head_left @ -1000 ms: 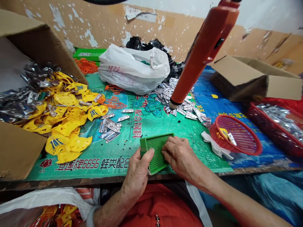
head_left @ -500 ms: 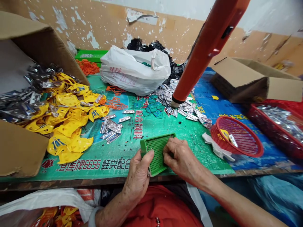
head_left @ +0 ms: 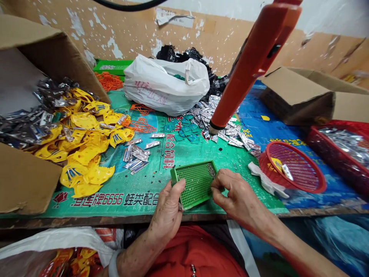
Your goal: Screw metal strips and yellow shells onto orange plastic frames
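Note:
My left hand [head_left: 168, 206] grips a small green tray [head_left: 194, 188] by its left side, thumb over the rim. The tray is tilted toward me, and its floor is a grid of small holes. Tiny metal pieces [head_left: 211, 170], perhaps screws, are heaped in its far right corner, and a few more dot the grid. At the right edge of the tray, my right hand [head_left: 235, 192] has its thumb and fingers curled together. What its fingertips hold, if anything, is hidden.
Left, yellow plastic pieces [head_left: 86, 154] spill from a cardboard box [head_left: 29, 184]. Silver strips [head_left: 137, 156] lie on the table. An orange-red power tool [head_left: 239, 73] hangs beyond the tray. A white bag [head_left: 164, 86] sits behind, and a red basket [head_left: 317, 181] stands at right.
My right hand has drawn back to the right, from inside the tray to its right edge, uncovering the heap of metal pieces. The tray has tipped slightly flatter in my left hand.

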Demonstrator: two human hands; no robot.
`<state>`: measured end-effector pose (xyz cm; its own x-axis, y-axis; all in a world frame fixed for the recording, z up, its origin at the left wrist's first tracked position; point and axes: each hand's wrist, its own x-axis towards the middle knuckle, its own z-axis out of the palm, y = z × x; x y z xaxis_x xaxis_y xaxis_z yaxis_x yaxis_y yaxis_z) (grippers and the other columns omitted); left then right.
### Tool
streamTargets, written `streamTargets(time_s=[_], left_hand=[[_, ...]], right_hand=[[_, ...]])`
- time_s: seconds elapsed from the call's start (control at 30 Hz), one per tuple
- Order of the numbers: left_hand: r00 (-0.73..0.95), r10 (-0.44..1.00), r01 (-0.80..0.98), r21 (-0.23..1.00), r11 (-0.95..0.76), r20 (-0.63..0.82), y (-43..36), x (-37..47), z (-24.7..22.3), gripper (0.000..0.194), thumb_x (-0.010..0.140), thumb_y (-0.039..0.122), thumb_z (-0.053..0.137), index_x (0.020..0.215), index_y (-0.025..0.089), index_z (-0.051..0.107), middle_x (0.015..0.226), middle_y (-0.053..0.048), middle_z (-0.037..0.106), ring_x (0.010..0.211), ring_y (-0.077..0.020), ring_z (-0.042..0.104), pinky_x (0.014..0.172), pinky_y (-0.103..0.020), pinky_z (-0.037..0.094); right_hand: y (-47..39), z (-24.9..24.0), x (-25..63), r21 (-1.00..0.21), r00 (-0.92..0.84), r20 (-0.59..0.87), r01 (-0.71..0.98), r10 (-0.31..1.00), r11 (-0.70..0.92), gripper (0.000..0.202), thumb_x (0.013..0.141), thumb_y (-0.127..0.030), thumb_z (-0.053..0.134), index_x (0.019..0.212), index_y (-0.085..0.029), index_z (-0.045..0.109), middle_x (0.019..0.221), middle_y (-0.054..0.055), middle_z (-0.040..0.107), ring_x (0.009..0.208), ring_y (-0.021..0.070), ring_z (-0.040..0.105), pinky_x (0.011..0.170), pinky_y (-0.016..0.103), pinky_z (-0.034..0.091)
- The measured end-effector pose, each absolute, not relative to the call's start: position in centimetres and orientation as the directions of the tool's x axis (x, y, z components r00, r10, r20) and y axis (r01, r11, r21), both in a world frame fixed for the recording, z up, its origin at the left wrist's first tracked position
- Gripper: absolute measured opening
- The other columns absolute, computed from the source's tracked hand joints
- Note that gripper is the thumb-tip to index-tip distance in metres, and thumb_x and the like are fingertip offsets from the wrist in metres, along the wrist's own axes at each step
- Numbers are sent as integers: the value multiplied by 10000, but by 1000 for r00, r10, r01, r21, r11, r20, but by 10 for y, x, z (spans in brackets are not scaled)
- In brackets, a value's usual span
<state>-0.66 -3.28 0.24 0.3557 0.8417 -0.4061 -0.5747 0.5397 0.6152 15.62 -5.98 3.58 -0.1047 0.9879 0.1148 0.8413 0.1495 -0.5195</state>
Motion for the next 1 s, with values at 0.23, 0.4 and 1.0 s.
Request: streamTargets(time_s=[0.23, 0.4, 1.0], left_hand=[[415, 797, -617, 508, 601, -439, -31, -8, 3, 358, 823, 285, 631, 1165, 181, 634, 1038, -73, 733, 971, -248, 666, 903, -365, 493], [432, 792, -617, 500, 608, -431, -32, -8, -1, 413, 830, 298, 618, 1222, 171, 596, 1041, -76, 729, 962, -245, 670, 895, -375, 500], [456, 795, -480, 641, 598, -400, -33, -9, -1, 323, 788, 334, 674, 1047, 142, 679, 926, -76, 737, 885, -222, 669, 804, -323, 509]], right_hand=[[-55, 26, 161, -429, -165, 217, 869, 962, 246, 137, 814, -60, 557, 739, -173, 571, 756, 19, 566, 756, 170, 504, 687, 331, 295], [-53, 28, 157, -453, -200, 245, 842, 949, 294, 127, 839, -148, 606, 716, -179, 608, 735, 17, 561, 752, 168, 498, 701, 333, 302], [-41, 46, 151, -252, -443, -116, 879, 889, 405, 187, 867, -136, 501, 689, -147, 554, 807, 50, 576, 783, 170, 476, 747, 354, 259]])
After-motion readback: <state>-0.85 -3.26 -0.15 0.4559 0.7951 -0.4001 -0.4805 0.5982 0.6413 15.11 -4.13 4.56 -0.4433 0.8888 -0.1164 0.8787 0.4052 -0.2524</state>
